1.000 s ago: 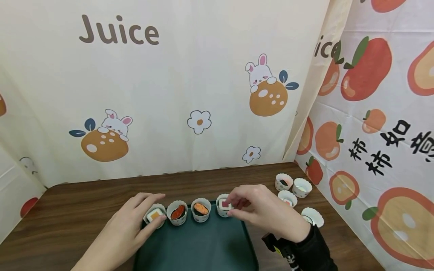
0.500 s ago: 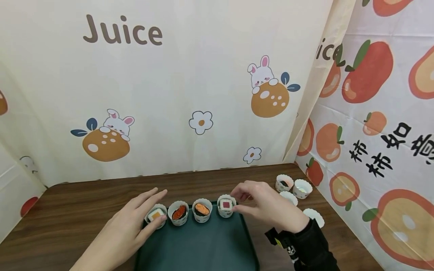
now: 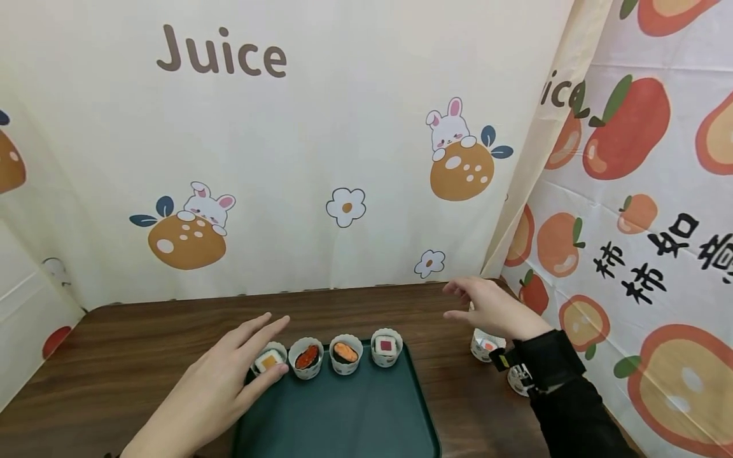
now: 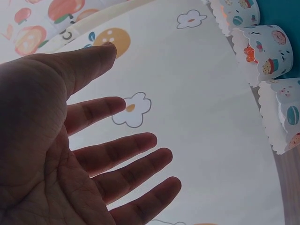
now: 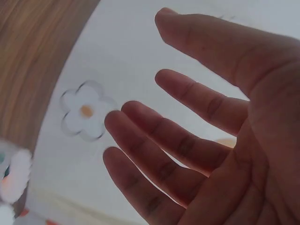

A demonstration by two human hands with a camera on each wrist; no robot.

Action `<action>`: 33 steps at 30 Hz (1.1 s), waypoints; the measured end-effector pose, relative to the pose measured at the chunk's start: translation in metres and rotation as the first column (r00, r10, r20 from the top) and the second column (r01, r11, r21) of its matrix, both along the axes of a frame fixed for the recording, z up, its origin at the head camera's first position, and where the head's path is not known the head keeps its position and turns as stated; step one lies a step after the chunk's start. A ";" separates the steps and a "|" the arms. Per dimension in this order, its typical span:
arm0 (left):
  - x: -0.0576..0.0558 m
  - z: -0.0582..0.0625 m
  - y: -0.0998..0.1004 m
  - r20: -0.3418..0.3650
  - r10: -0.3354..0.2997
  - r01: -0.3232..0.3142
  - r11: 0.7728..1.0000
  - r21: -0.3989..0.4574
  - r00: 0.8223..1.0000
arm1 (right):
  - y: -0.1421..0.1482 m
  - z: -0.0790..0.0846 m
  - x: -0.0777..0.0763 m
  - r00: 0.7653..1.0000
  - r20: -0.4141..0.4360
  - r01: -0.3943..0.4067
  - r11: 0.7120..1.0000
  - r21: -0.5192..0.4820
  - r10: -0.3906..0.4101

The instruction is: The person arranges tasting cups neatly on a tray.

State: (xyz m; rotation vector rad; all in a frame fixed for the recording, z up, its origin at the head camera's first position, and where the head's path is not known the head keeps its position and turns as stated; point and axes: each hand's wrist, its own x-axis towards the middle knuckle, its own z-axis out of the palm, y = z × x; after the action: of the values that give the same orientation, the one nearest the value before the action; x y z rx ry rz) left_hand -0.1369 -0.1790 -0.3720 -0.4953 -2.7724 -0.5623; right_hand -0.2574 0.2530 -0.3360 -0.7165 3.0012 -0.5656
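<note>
In the head view, a row of several white paper cups with scalloped rims stands along the far end of a dark green tray [image 3: 338, 420]. They hold a white roll with a yellow centre [image 3: 268, 361], red-topped sushi [image 3: 307, 357], orange-topped sushi [image 3: 345, 352] and a white roll with a red centre [image 3: 385, 346]. My left hand [image 3: 220, 375] hovers beside the leftmost cup, partly covering it, fingers spread and holding nothing. Off the tray to the right, my right hand [image 3: 498, 308] is raised over the table with nothing in its relaxed fingers; both wrist views show bare palms.
More paper cups stand on the wooden table [image 3: 424, 305] at the right: one with sushi [image 3: 487, 344] and another cup [image 3: 518, 380], partly behind the right wrist. The right hand and arm hide that area. Printed curtains [image 3: 366, 127] border the table at the back and right.
My right hand has left the cup with the red-centred roll at the tray's far right corner and moved right and away, toward the other cups. The left hand has barely moved.
</note>
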 end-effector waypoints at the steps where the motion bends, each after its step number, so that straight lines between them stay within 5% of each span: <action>1: 0.000 0.000 0.000 -0.007 -0.002 0.002 1.000 0.000 1.000 | 0.004 -0.002 -0.005 1.000 0.013 0.009 1.000 0.006 -0.009; 18: -0.001 0.000 -0.003 -0.030 -0.016 0.017 1.000 0.004 0.999 | 0.051 -0.038 -0.062 0.971 0.149 0.154 0.965 0.213 -0.188; 33: -0.002 -0.001 -0.003 -0.026 -0.022 0.023 1.000 0.012 0.999 | 0.057 -0.050 -0.069 0.948 0.206 0.184 0.944 0.272 -0.244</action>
State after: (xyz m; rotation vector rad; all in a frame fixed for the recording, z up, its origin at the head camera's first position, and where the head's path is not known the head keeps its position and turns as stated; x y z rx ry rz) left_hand -0.1386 -0.1820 -0.3729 -0.5279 -2.7402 -0.5736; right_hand -0.3264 0.3105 -0.3857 -0.2825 2.8660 -0.2441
